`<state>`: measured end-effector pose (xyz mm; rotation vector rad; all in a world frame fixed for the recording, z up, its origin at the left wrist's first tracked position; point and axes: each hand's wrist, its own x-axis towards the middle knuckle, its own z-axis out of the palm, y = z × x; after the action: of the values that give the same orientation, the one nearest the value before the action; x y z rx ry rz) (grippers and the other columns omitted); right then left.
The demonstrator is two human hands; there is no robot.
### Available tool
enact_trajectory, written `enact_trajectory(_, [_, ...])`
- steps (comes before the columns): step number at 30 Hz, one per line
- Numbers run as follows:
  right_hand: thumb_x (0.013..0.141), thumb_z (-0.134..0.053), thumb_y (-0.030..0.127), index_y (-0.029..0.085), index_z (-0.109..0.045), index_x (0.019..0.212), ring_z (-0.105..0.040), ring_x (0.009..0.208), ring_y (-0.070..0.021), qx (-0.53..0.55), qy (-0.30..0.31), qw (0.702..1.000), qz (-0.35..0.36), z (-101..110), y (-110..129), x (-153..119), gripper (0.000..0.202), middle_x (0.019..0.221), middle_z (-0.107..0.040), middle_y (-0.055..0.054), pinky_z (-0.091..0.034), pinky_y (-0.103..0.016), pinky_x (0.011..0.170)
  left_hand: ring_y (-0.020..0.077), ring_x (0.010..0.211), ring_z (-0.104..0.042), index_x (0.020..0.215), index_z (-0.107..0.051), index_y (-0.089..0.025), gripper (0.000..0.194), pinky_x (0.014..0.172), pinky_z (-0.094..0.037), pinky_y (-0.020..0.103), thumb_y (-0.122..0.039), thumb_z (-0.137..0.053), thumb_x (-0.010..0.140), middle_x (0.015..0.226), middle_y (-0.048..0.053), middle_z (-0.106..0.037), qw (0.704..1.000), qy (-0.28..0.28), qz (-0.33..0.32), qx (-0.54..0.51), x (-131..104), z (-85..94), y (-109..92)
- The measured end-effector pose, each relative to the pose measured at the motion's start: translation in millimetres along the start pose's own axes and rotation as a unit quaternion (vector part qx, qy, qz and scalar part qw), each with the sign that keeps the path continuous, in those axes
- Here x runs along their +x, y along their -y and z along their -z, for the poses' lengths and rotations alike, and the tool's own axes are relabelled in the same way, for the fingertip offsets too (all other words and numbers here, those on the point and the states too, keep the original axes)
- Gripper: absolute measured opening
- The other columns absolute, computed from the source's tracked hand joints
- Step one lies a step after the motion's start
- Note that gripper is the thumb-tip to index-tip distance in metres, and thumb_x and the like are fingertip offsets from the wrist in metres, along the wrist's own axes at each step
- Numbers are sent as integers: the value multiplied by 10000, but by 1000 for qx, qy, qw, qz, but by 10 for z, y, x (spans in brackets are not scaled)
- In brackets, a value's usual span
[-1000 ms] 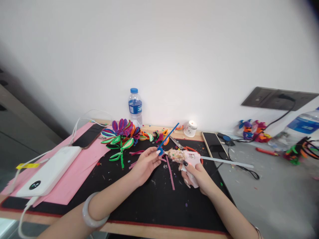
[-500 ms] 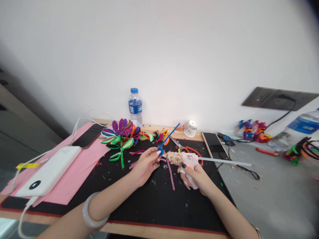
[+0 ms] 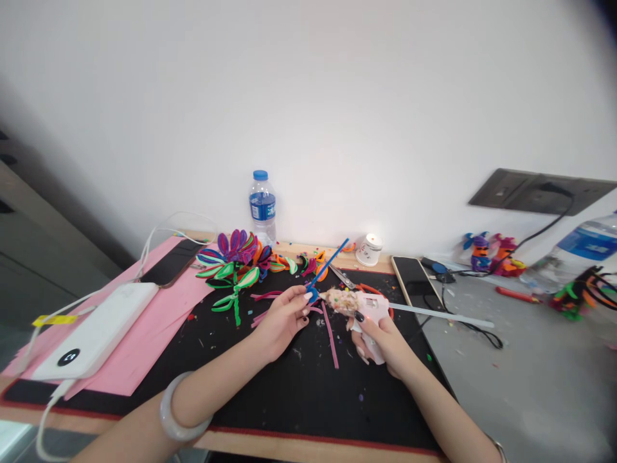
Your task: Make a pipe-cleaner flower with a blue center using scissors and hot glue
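Between the fingertips of my left hand (image 3: pixel 285 316) is a blue pipe cleaner (image 3: pixel 330 262), coiled at its lower end, with a straight length sticking up to the right. My right hand (image 3: pixel 378 337) is wrapped round the handle of a pale pink glue gun (image 3: pixel 373 307). Its nozzle, crusted with old glue, points left and sits close to the blue coil; I cannot tell whether they touch. A long clear glue stick (image 3: pixel 443 314) juts from the gun's back. Pink pipe cleaners (image 3: pixel 330 337) lie on the black mat (image 3: pixel 289 399) under my hands.
A colourful pipe-cleaner flower (image 3: pixel 236 263) lies left of my hands, near a water bottle (image 3: pixel 263 209). Scissors (image 3: pixel 343 276), a paper cup (image 3: pixel 369 249) and a phone (image 3: pixel 415 280) are behind the gun. Pink sheets (image 3: pixel 120 360) bear a white power bank (image 3: pixel 99 331) at left.
My right hand has drawn the glue gun slightly to the right, so its nozzle is a little farther from the blue coil. My left hand has stayed nearly still.
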<state>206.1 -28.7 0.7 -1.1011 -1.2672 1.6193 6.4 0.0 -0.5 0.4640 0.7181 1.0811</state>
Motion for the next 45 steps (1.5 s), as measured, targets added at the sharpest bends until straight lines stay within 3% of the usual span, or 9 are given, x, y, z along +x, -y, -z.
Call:
enact_trajectory(23, [762,-510,480,146,-485,778,-325,276,-41,9,6,1000,2,2,-9,-4,335,388,-461,57,-295,-164,303,29,498,-441,840,-554,-180,230,490,-359,156,-168,-690,655,632,-51,-488,1000,12,-6,-2,10,17,19])
enact_trajectory(41, [759,-520,457,152,-475,798,-322,296,-43,-41,16,999,4,-3,-56,-30,311,390,-437,72,-272,-157,310,17,494,-428,846,-539,-184,241,495,-359,151,-174,-690,659,646,-61,-476,1000,-14,-19,-3,7,9,10])
enact_trajectory(45, [771,-498,471,149,-483,838,-336,299,-54,-33,-3,999,29,29,-32,-18,330,416,-459,54,-267,-173,312,31,530,-461,866,-531,-187,239,522,-380,161,-169,-675,677,671,-47,-505,1000,-1,-24,1,18,12,11])
